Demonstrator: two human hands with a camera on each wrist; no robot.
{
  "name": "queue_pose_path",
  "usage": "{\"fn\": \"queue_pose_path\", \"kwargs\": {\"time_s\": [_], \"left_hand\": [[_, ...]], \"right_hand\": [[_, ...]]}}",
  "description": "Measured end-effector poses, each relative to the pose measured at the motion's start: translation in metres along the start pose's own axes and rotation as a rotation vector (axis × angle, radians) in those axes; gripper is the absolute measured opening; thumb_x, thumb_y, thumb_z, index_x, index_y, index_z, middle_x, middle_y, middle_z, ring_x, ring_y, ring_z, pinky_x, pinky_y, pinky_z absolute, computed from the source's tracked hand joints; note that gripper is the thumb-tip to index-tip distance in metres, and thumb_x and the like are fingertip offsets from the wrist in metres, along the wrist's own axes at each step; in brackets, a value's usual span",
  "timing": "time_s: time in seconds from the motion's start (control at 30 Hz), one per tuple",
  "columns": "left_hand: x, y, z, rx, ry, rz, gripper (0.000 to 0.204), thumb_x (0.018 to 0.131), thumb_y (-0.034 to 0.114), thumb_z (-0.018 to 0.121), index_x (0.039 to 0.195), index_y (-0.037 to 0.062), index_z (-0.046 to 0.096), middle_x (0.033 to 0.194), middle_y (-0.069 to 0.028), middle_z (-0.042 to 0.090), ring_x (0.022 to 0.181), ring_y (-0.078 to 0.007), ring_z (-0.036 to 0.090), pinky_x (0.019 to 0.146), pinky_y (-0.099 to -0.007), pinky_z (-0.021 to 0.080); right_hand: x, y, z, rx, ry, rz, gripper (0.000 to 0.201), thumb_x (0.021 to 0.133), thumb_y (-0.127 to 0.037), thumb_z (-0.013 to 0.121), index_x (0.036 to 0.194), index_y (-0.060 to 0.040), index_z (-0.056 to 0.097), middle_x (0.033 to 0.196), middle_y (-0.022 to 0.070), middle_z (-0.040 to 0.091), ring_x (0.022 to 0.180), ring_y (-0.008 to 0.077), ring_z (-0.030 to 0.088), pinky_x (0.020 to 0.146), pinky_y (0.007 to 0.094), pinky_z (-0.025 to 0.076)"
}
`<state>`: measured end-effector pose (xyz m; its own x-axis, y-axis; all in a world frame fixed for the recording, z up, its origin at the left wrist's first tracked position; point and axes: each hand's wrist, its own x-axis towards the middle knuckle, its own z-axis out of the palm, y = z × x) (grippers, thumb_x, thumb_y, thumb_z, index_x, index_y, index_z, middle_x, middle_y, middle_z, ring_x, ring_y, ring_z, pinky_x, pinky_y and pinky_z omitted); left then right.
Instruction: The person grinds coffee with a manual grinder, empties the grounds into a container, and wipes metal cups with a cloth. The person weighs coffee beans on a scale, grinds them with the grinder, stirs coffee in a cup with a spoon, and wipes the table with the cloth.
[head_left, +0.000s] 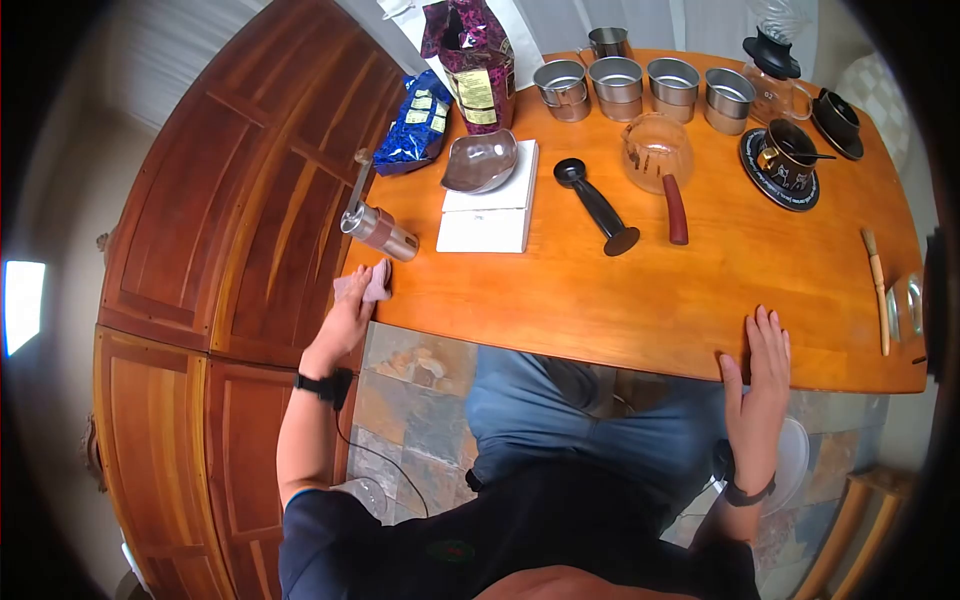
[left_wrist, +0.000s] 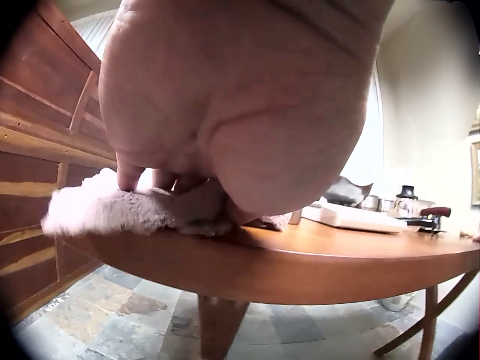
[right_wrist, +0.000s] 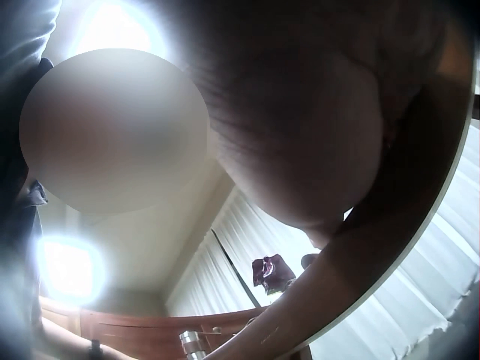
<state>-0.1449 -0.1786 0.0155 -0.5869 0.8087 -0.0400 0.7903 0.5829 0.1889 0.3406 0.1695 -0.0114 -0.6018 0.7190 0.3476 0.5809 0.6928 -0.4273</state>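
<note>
My left hand [head_left: 348, 308] holds a folded pinkish cloth [head_left: 378, 282] at the table's left front corner. In the left wrist view the fingers bend down onto the cloth [left_wrist: 112, 208], which bunches up beside the thumb. Just beyond that hand a steel hand grinder [head_left: 378, 232] with a brown band and a crank lies on its side. My right hand [head_left: 765, 365] rests flat at the table's front edge, fingers straight, thumb apart, holding nothing. In the right wrist view its palm side [right_wrist: 307, 142] appears dark against the table edge.
On the wooden table [head_left: 560, 310] are a white scale [head_left: 485, 228] bearing a grey dish [head_left: 480, 162], a black tamper-like tool [head_left: 600, 208], a glass pot with red handle [head_left: 676, 210], several steel cups [head_left: 615, 88], coffee bags [head_left: 480, 85], a cup on a saucer [head_left: 790, 160] and a brush [head_left: 877, 290].
</note>
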Motion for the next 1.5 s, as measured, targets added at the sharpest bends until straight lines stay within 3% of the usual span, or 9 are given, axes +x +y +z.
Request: {"fn": "queue_pose_path", "kwargs": {"time_s": [0.2,0.43,0.5,0.63,0.67,0.7,0.77,1.0,1.5], "left_hand": [[0.07,-0.033,0.001,-0.084,0.005,-0.094,0.057,0.098,0.003,0.051,0.153,0.0029,0.036,0.148,-0.0252,0.046,0.142,-0.0398,0.04,0.118,-0.0439,0.032],[0.153,-0.044,0.009,0.3,0.23,0.336,0.029,0.102,0.012,0.048,0.128,0.0041,0.058,0.125,-0.0146,0.062,0.116,-0.0314,0.058,0.099,-0.0427,0.046],[0.176,-0.048,0.014,-1.157,0.073,-0.308,0.027,0.104,0.024,0.053,0.125,0.0093,0.06,0.111,-0.0049,0.063,0.099,-0.0198,0.06,0.088,-0.0378,0.049],[0.19,-0.061,0.017,-0.341,0.237,0.237,0.032,0.101,0.041,0.058,0.118,0.0141,0.063,0.087,0.0032,0.059,0.076,-0.009,0.055,0.067,-0.0253,0.046],[0.202,-0.06,0.016,-1.115,0.09,-0.261,0.025,0.103,0.032,0.056,0.119,0.0134,0.063,0.075,0.0066,0.055,0.066,-0.0049,0.047,0.059,-0.0204,0.039],[0.207,-0.076,0.014,-1.116,0.087,-0.259,0.025,0.103,0.032,0.056,0.119,0.0134,0.063,0.075,0.0066,0.055,0.066,-0.0049,0.047,0.059,-0.0204,0.039],[0.214,-0.129,0.017,-0.448,-0.089,0.093,0.052,0.104,0.011,0.042,0.156,0.0133,0.035,0.153,-0.0127,0.046,0.137,-0.0274,0.048,0.112,-0.0334,0.039],[0.216,-0.13,0.039,0.048,0.337,0.237,0.023,0.104,0.024,0.052,0.122,0.0125,0.061,0.085,0.0025,0.062,0.076,-0.0129,0.061,0.067,-0.025,0.046],[0.054,-0.065,0.007,0.024,-0.008,0.017,0.056,0.099,0.007,0.045,0.154,0.0045,0.035,0.16,-0.0251,0.028,0.15,-0.0444,0.021,0.124,-0.0436,0.02]], "right_hand": [[0.0,0.001,0.001,-0.014,0.022,-0.019,0.046,0.095,-0.02,0.066,0.134,0.0037,0.057,0.146,0.0199,0.053,0.14,0.0375,0.044,0.119,0.0483,0.029],[0.0,-0.002,0.0,0.024,0.05,0.001,0.044,0.095,-0.018,0.066,0.132,0.0042,0.058,0.143,0.0202,0.055,0.138,0.0378,0.046,0.118,0.0484,0.03],[0.0,-0.002,0.001,0.028,0.063,-0.001,0.043,0.094,-0.017,0.066,0.131,0.0043,0.059,0.143,0.0203,0.055,0.138,0.0377,0.047,0.118,0.0486,0.03],[0.001,-0.002,0.002,0.015,0.067,0.007,0.043,0.094,-0.017,0.066,0.131,0.0043,0.059,0.142,0.0205,0.056,0.138,0.0377,0.047,0.118,0.049,0.031],[0.001,-0.001,0.002,0.01,0.07,0.002,0.043,0.094,-0.017,0.066,0.131,0.0044,0.059,0.142,0.0205,0.056,0.138,0.0377,0.047,0.118,0.0491,0.031],[0.001,-0.001,0.003,0.004,0.074,-0.004,0.043,0.094,-0.017,0.066,0.131,0.0044,0.059,0.142,0.0206,0.056,0.138,0.0377,0.047,0.118,0.0492,0.031],[0.001,-0.002,0.003,0.001,0.073,-0.001,0.043,0.094,-0.017,0.066,0.131,0.0044,0.059,0.141,0.0206,0.056,0.138,0.0377,0.047,0.118,0.0493,0.031],[0.001,-0.002,0.003,0.001,0.075,-0.003,0.042,0.094,-0.016,0.066,0.13,0.004,0.06,0.142,0.0203,0.056,0.137,0.038,0.048,0.117,0.0495,0.032],[0.0,0.002,0.005,0.026,0.105,-0.021,0.042,0.093,-0.017,0.066,0.129,0.003,0.06,0.14,0.0198,0.057,0.136,0.0381,0.048,0.117,0.0504,0.033]]}}
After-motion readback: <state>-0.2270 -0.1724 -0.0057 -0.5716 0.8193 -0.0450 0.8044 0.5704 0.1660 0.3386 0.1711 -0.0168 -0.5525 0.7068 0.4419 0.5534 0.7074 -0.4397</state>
